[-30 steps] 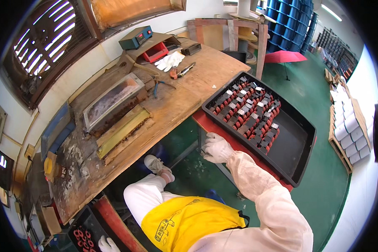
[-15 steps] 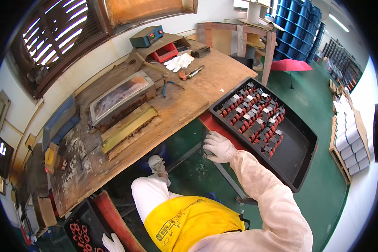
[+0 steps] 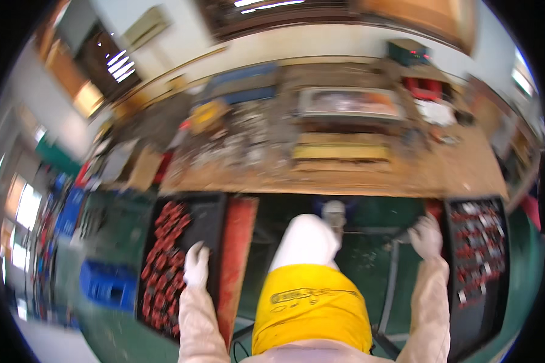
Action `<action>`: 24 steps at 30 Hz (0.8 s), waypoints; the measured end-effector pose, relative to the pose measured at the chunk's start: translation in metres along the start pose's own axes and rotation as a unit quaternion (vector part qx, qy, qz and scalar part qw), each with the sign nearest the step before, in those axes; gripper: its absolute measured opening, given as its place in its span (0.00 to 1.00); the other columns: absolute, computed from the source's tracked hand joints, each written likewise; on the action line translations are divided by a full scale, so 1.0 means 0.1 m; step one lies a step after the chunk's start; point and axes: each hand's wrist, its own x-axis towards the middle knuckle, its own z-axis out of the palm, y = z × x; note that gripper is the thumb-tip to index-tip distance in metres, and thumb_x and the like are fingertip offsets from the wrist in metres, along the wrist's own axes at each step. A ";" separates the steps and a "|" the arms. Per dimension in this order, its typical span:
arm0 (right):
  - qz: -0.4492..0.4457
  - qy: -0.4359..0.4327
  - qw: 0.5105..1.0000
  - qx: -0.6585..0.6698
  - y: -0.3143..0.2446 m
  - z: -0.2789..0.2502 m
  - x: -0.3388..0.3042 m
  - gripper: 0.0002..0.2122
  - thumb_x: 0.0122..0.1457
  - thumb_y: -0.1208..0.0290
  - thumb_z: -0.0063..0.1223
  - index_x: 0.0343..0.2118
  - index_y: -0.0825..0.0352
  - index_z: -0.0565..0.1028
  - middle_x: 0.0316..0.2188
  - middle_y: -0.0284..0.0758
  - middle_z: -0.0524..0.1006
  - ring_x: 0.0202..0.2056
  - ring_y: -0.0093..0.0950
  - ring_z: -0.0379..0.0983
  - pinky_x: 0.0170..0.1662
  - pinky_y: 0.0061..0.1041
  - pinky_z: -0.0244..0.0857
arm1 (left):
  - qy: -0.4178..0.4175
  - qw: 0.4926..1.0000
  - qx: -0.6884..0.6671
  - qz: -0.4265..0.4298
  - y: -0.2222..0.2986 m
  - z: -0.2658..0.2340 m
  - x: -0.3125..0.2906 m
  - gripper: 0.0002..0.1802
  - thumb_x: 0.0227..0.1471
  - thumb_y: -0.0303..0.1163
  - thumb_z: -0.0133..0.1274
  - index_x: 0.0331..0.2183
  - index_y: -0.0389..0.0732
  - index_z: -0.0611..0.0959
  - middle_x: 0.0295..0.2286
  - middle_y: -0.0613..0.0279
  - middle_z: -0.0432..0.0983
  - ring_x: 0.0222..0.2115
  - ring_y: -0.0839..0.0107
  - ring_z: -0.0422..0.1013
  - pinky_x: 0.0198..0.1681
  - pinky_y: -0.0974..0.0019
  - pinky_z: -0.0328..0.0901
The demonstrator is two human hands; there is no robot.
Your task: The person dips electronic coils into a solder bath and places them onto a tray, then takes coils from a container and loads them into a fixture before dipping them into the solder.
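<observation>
View swung left: black oblong plastic tray [image 3: 209, 212] runs front-to-back, white-gloved left hand [image 3: 196, 264] narrow, contents unclear, inside its right edge; right hand's [image 3: 426, 237] grip unclear.

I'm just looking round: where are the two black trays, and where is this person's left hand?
Left black tray [image 3: 207, 219]: head view, on a bare patch of its bottom.
Right black tray [image 3: 479, 319]: head view, on its bare near end.
Left hand [image 3: 196, 266]: head view, on the gloved hand's middle.

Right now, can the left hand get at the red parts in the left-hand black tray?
Probably yes: the left hand is over that black tray, close beside the red parts, and nothing visible stands between; blur hides any contact.
</observation>
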 end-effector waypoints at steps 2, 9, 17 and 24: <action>-0.024 0.039 0.999 0.006 0.08 0.03 -0.06 0.07 0.46 0.71 0.59 0.23 0.70 0.78 0.33 0.43 0.79 0.47 0.46 0.70 0.62 0.44 0.58 | 0.028 0.998 0.036 0.043 -0.08 -0.16 0.06 0.23 0.60 0.36 0.52 0.54 0.38 0.75 0.51 0.51 0.73 0.53 0.62 0.69 0.58 0.63 0.61; -0.007 -0.074 0.997 0.005 0.31 0.11 -0.07 0.07 0.52 0.76 0.56 0.31 0.75 0.77 0.41 0.50 0.76 0.55 0.49 0.65 0.64 0.43 0.53 | 0.104 0.958 0.260 0.064 -0.19 -0.95 -0.22 0.25 0.51 0.41 0.58 0.49 0.38 0.78 0.45 0.51 0.75 0.47 0.54 0.70 0.54 0.56 0.64; 0.011 -0.112 0.993 -0.016 0.28 0.09 -0.08 0.08 0.54 0.76 0.55 0.31 0.78 0.77 0.43 0.51 0.75 0.57 0.50 0.63 0.63 0.42 0.54 | -0.073 0.874 0.463 0.125 -0.32 -1.13 -0.86 0.51 0.37 0.53 0.65 0.61 0.45 0.65 0.56 0.48 0.64 0.57 0.50 0.62 0.60 0.51 0.60; 0.000 -0.103 0.994 -0.038 0.13 0.03 -0.05 0.09 0.54 0.74 0.55 0.29 0.78 0.77 0.39 0.51 0.76 0.56 0.50 0.64 0.62 0.42 0.55 | -0.024 0.854 0.485 0.186 -0.42 -0.63 -0.50 0.46 0.46 0.50 0.60 0.62 0.43 0.62 0.57 0.50 0.62 0.60 0.51 0.57 0.64 0.43 0.50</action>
